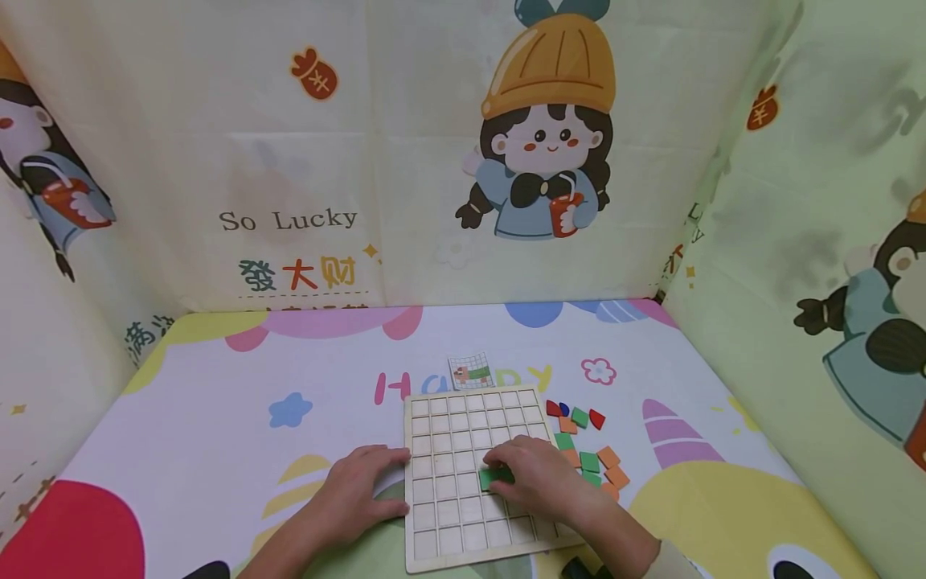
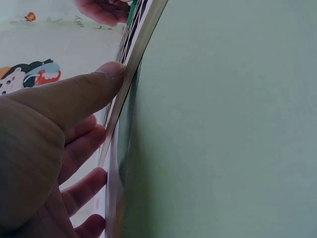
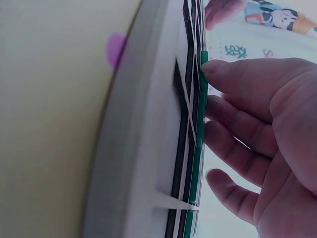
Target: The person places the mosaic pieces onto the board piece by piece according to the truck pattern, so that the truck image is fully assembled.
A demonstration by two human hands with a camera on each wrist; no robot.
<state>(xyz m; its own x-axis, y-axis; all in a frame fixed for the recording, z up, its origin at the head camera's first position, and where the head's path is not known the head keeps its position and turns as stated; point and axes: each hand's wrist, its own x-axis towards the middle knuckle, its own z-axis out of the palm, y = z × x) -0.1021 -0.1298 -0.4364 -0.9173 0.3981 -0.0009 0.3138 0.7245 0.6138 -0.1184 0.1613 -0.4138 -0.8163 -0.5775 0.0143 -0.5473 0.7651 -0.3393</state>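
A square wooden board (image 1: pixel 444 555) with a grid of raised strips lies on the printed cloth. My left hand (image 1: pixel 356 494) touches its left edge with the thumb (image 2: pixel 94 89) and fingertips. Over the board's right half, my right hand (image 1: pixel 538 478) rests thumb and fingertips on green tiles (image 3: pixel 203 99) in the grid, the thumb lying on one tile's face. In the head view one green tile (image 1: pixel 486 481) shows left of the thumb; my hand hides the cells farther right. In the right wrist view more green tiles run along the same line.
Loose green and orange tiles (image 1: pixel 611 457), red wedge pieces (image 1: pixel 596 419) and a small blue piece (image 1: pixel 564 410) lie right of the board. A small card (image 1: pixel 471 372) with a gridded animal picture sits behind it. Printed cloth walls (image 1: pixel 405 185) stand behind and at both sides.
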